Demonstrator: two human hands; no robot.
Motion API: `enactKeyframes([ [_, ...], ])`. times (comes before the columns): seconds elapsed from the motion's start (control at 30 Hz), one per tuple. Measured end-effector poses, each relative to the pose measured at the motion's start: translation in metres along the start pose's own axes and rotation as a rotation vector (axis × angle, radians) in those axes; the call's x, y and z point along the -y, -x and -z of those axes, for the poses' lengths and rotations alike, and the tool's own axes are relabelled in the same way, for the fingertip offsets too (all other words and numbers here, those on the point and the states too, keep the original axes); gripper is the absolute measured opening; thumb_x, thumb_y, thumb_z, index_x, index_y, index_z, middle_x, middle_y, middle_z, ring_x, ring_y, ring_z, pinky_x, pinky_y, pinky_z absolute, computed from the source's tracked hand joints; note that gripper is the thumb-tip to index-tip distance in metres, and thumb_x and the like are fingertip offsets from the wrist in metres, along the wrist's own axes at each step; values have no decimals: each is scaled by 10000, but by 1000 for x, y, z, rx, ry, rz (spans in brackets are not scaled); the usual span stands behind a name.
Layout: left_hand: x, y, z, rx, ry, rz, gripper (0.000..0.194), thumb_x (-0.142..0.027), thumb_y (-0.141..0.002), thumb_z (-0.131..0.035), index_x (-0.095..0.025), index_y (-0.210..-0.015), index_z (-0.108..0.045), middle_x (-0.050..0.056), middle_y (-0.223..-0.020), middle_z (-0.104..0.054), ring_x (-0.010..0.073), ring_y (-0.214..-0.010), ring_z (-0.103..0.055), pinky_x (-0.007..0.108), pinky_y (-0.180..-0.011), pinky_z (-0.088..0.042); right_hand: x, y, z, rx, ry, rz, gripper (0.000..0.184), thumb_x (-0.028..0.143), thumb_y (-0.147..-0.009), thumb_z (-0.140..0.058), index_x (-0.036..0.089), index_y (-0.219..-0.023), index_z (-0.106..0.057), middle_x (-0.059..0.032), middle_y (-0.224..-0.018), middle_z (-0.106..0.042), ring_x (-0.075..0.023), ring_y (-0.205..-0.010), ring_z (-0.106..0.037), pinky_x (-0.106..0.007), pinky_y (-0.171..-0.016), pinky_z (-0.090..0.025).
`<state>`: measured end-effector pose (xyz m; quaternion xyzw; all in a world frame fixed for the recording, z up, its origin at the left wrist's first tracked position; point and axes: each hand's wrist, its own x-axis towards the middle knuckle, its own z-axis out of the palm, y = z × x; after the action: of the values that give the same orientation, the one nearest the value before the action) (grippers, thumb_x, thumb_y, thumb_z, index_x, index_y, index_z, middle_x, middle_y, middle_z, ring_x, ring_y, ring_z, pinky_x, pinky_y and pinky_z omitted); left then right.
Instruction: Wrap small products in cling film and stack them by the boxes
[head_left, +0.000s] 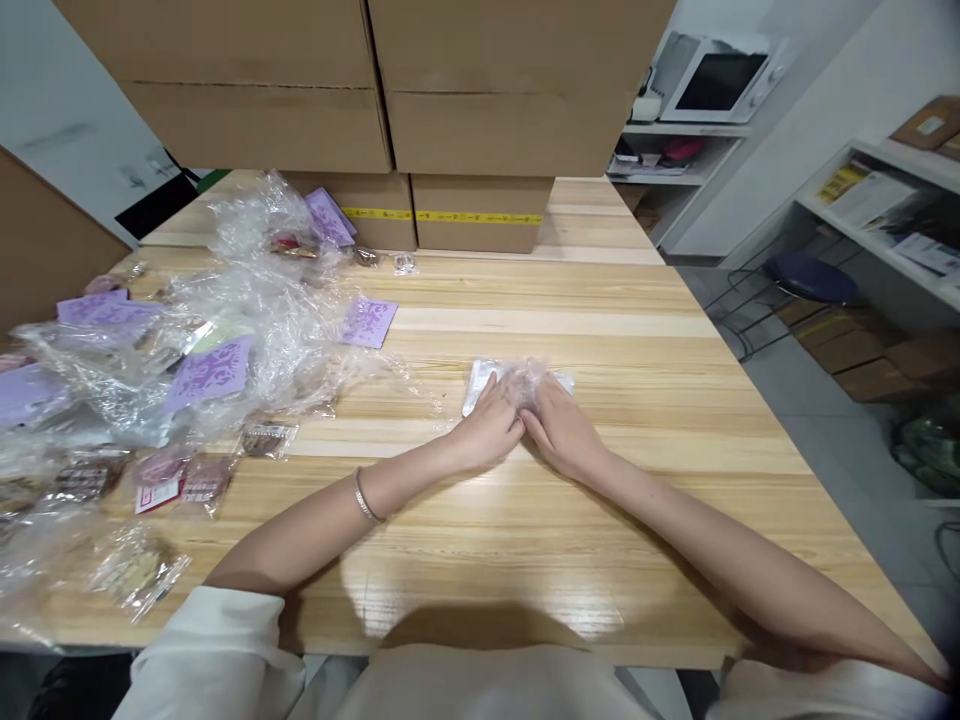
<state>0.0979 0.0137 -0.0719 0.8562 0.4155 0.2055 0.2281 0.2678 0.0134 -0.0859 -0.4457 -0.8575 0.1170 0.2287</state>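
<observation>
My left hand (489, 424) and my right hand (564, 428) are close together over the middle of the wooden table. Both are closed on a crumpled clear plastic bag (526, 378), their fingers partly hidden by it and by each other. Under and beside my left fingers lies a silvery packet (475, 384). A bit of similar shiny material shows beyond my right fingers; whether it is the same packet, I cannot tell.
Clear plastic wrapping (277, 310) is heaped on the left, with purple patterned cards (369, 323) and small packets (266, 439) around it. Large cardboard boxes (480, 130) stand along the back. To the right are a microwave (716, 80) and a dark stool (814, 278) beyond the table edge.
</observation>
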Motion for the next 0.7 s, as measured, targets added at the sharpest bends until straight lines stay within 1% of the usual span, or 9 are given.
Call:
enactKeyframes([
  [0.07, -2, 3, 8, -153, 14, 30, 715, -140, -835, -456, -108, -1507, -215, 209, -1562, -309, 273, -1498, -208, 521, -1219, -228, -1, -2, -3, 37, 67, 20, 625, 433, -993, -332, 29, -1469, -359, -266, -1464, -457, -349, -1444, -314, -592, -1164, -270],
  [0.13, -7, 4, 17, -233, -61, -69, 722, -150, -829, -472, -149, -1509, -227, 186, -1570, -289, 299, -1514, -133, 577, -1216, -175, -1, -3, -4, 49, 105, 34, 629, 422, -971, -384, 44, -1474, -361, -257, -1492, -424, -363, -1455, -284, -617, -1159, -256],
  [0.2, -8, 1, 27, -118, -162, -291, 686, -197, -876, -475, -203, -1522, -243, 144, -1588, -282, 303, -1521, -86, 597, -1220, -90, -1, -3, -3, 67, 124, 56, 653, 409, -943, -443, 64, -1489, -349, -245, -1534, -366, -375, -1465, -251, -629, -1151, -257],
  [0.27, -2, -1, 35, 60, -230, -417, 662, -310, -935, -484, -206, -1539, -234, 137, -1601, -274, 294, -1520, -106, 566, -1227, -64, -2, -2, -1, 80, 130, 81, 696, 432, -928, -487, 53, -1493, -341, -260, -1540, -345, -385, -1466, -244, -628, -1149, -263],
  [0.33, 12, 0, 39, 149, -270, -380, 686, -438, -965, -472, -170, -1546, -224, 154, -1607, -260, 282, -1513, -150, 530, -1230, -86, -6, 1, 3, 90, 124, 117, 742, 463, -936, -496, 32, -1506, -298, -281, -1539, -332, -376, -1471, -234, -620, -1155, -261],
  [0.4, 28, 4, 41, 187, -289, -330, 683, -499, -980, -438, -166, -1543, -241, 151, -1606, -263, 261, -1507, -184, 498, -1228, -118, -13, 7, 11, 102, 108, 173, 766, 456, -954, -486, 52, -1542, -206, -272, -1556, -303, -343, -1485, -211, -611, -1164, -256],
  [0.5, 49, 13, 43, 223, -289, -342, 566, -414, -1008, -421, -229, -1528, -297, 108, -1601, -295, 223, -1498, -222, 465, -1227, -148, -27, 17, 23, 130, 92, 258, 757, 394, -961, -499, 130, -1571, -136, -218, -1581, -286, -300, -1487, -220, -577, -1169, -284],
  [0.6, 56, 12, 46, 210, -269, -297, 472, -259, -1019, -395, -241, -1490, -372, 108, -1571, -361, 220, -1461, -315, 448, -1193, -257, -36, 23, 30, 101, 124, 262, 699, 370, -950, -528, 138, -1547, -248, -197, -1530, -401, -288, -1437, -352, -513, -1136, -373],
  [0.7, 48, 1, 52, 142, -170, -286, 396, -212, -1021, -367, -200, -1399, -481, 123, -1458, -507, 210, -1351, -470, 394, -1113, -389, -36, 24, 35, 20, 189, 217, 509, 305, -971, -474, 130, -1448, -448, -180, -1377, -585, -274, -1268, -566, -430, -1026, -479],
])
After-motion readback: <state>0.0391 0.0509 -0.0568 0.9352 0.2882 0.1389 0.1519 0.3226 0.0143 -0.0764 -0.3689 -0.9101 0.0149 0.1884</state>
